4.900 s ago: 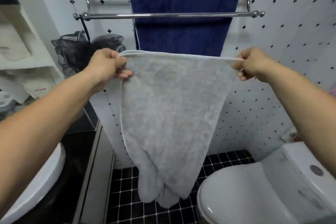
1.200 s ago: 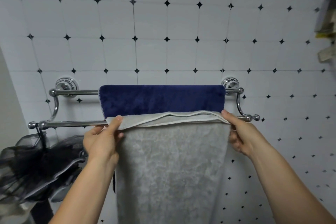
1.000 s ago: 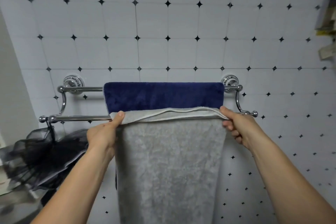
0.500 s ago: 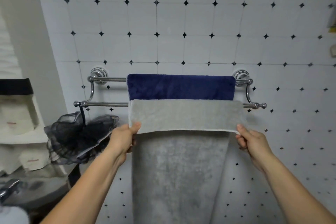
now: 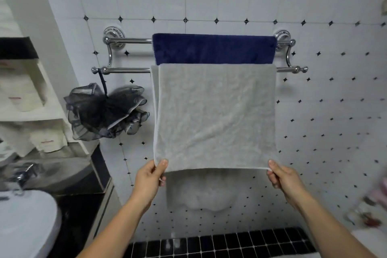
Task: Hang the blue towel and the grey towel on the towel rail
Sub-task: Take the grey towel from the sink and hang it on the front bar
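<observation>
A chrome double towel rail (image 5: 125, 70) is fixed to the tiled wall. The blue towel (image 5: 213, 50) hangs over its back bar. The grey towel (image 5: 213, 115) is draped over the front bar, with its front flap reaching well below the rail and a longer back flap showing beneath. My left hand (image 5: 149, 178) pinches the front flap's lower left corner. My right hand (image 5: 282, 178) pinches its lower right corner.
A black mesh bath sponge (image 5: 104, 111) hangs by a cord from the front bar's left end. White shelves (image 5: 35, 90) stand at the left above a sink (image 5: 23, 222) with a tap. Black floor tiles (image 5: 219, 243) run below the wall.
The grey towel went from held in the air to draped over the front bar. In the last second both hands pulled its front edge down from the bar.
</observation>
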`<state>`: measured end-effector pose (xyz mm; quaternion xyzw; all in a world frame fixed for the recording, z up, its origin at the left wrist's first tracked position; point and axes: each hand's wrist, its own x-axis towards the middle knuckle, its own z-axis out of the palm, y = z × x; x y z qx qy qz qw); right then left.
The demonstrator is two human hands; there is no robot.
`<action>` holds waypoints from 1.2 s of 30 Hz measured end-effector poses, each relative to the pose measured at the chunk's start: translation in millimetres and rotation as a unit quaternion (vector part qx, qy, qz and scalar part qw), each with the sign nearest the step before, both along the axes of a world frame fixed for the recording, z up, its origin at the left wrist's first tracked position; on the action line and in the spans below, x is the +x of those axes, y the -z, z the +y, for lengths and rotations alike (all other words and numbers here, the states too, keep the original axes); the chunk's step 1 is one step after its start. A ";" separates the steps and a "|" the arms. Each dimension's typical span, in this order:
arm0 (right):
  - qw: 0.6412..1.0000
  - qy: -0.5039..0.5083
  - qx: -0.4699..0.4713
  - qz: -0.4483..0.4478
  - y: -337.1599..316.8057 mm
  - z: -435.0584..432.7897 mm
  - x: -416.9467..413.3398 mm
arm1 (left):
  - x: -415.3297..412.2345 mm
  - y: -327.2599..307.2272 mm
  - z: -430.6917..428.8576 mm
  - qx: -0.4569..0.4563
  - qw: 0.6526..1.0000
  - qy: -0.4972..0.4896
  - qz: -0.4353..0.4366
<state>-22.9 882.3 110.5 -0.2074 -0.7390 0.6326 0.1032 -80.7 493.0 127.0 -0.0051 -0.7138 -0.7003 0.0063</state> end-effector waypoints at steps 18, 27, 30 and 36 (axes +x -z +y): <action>0.975 -0.073 0.117 -0.172 36.9 8.1 -3.4 | -7.7 80.3 -10.0 -0.047 0.992 -0.029 -0.115; 0.980 -0.002 0.020 0.200 -196.0 14.6 -114.9 | -96.6 -135.9 24.8 -0.035 0.974 -0.092 0.202; 0.980 -0.038 -0.059 0.188 -218.0 12.0 -122.2 | -103.1 -173.2 37.6 -0.019 0.961 -0.168 0.217; 0.971 -0.106 -0.148 0.152 -228.2 13.7 -122.4 | -115.8 -207.6 49.7 0.041 0.975 -0.201 0.089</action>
